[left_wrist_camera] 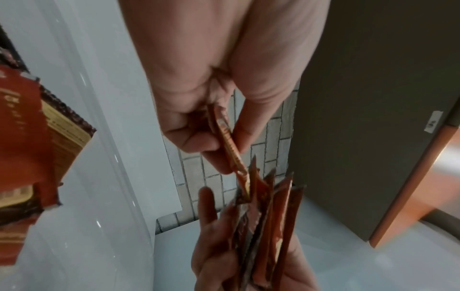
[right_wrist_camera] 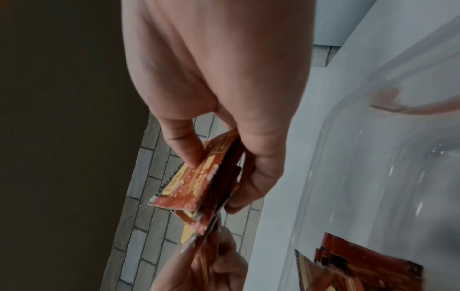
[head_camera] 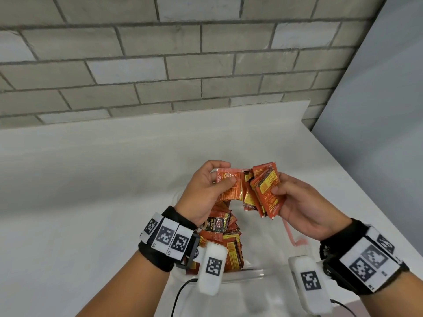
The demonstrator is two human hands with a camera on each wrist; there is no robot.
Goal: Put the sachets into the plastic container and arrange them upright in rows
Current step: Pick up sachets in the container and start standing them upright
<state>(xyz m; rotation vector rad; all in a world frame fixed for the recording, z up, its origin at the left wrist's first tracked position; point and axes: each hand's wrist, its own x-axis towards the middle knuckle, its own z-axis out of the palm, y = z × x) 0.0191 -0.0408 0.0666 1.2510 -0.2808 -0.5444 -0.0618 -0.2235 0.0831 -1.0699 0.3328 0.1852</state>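
Both hands are raised above a clear plastic container (head_camera: pixel 240 274) on the white counter. My left hand (head_camera: pixel 207 187) pinches an orange-red sachet (head_camera: pixel 231 187) between thumb and fingers; in the left wrist view that sachet (left_wrist_camera: pixel 230 145) shows edge-on. My right hand (head_camera: pixel 295 197) grips a fanned bunch of several sachets (head_camera: pixel 266 191), which the right wrist view shows as a stack (right_wrist_camera: pixel 199 183). The two bundles touch in the middle. More sachets (head_camera: pixel 225 239) lie jumbled in the container's left part, partly hidden by my left wrist.
A pink clip or handle (head_camera: pixel 291 236) sits on the container's right side. A grey brick wall (head_camera: pixel 160 65) runs behind the white counter (head_camera: pixel 91 179), whose right edge slants off at the right. A dark door (left_wrist_camera: pixel 373 118) appears in the left wrist view.
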